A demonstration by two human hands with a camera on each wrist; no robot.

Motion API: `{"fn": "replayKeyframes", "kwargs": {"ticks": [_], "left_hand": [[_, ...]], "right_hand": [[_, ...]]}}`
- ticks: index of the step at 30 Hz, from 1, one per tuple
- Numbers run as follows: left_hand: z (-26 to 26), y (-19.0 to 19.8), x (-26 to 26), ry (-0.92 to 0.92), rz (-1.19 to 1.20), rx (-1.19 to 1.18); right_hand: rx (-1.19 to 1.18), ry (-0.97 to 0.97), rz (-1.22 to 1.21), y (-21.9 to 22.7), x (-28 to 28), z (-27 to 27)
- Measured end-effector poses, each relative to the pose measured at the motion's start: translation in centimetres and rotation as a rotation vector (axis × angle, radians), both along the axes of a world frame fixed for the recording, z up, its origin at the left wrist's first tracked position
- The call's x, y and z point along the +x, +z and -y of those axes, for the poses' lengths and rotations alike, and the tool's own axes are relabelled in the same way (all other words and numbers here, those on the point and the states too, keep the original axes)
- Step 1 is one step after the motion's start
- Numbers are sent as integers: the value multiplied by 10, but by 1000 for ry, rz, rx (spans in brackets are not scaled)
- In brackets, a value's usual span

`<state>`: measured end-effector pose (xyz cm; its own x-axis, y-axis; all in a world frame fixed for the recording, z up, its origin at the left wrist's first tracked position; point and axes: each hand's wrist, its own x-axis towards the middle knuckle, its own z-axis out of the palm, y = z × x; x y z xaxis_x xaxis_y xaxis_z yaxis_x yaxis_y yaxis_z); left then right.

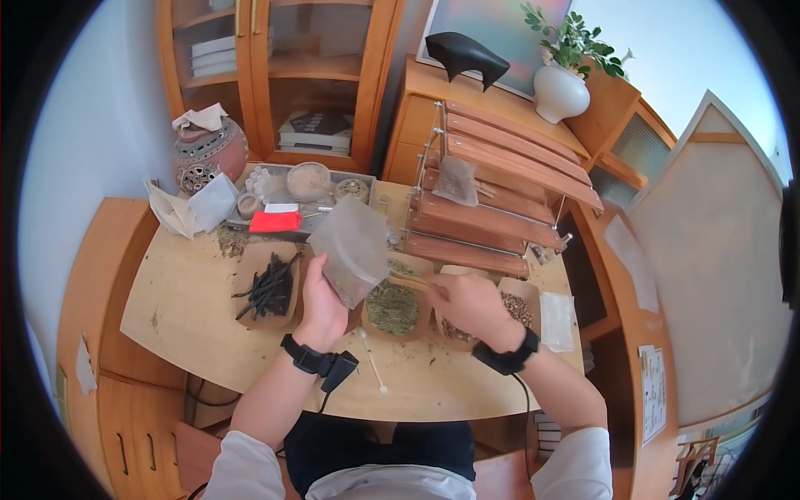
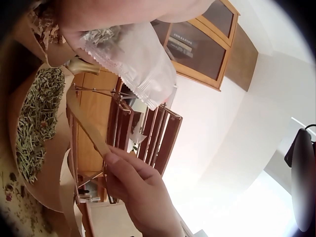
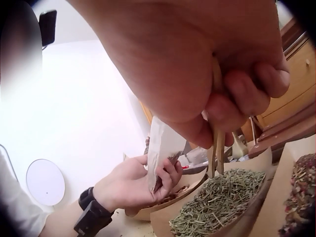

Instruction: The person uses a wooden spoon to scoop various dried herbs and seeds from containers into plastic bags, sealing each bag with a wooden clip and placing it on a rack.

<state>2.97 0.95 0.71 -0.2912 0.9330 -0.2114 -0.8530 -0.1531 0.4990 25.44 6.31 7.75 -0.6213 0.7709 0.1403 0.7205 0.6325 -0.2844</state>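
My left hand (image 1: 321, 304) grips a translucent sachet bag (image 1: 346, 246), tilted over the table. Some dried plant bits show inside the bag (image 2: 143, 69) in the left wrist view. Bamboo tongs (image 3: 216, 153) are pinched in my right hand (image 1: 477, 310), their two tips pointing down at the dried green herb (image 3: 217, 197). That herb fills a brown paper tray (image 2: 54, 195) between my hands. In the head view the tongs lie just right of the bag, over the tray's far part.
Dark sticks (image 1: 271, 287) fill a tray at left. More trays of dried pieces (image 1: 517, 308) stand at right, near a white packet (image 1: 557, 322). A slatted wooden rack (image 1: 475, 217) rises behind; a red packet (image 1: 275, 222) lies back left. In front is a thin white stick (image 1: 372, 360).
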Motion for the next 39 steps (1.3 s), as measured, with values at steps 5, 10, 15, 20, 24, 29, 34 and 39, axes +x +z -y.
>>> {"fn": "replayKeyframes", "kwargs": {"ticks": [5, 10, 15, 20, 24, 29, 34, 39], "left_hand": [[1, 3, 0, -28, -36, 17], [1, 2, -1, -34, -19, 16], [2, 2, -1, -29, -13, 7], [0, -2, -2, -41, -13, 17], [0, 3, -1, -19, -12, -16], [1, 6, 1, -18, -23, -4], [1, 5, 0, -27, -27, 1], [2, 8, 1, -43, -25, 12]], "right_hand": [[68, 69, 71, -17, -21, -2], [-28, 33, 102, -1, 5, -8], [-254, -191, 68, 14, 34, -30], [-467, -120, -4, -2, 33, -37], [-517, -60, -71, -19, 24, -37], [-241, -22, -41, -24, 15, -12], [-57, 0, -13, -38, 15, 0], [10, 19, -83, -53, 19, -2]]}}
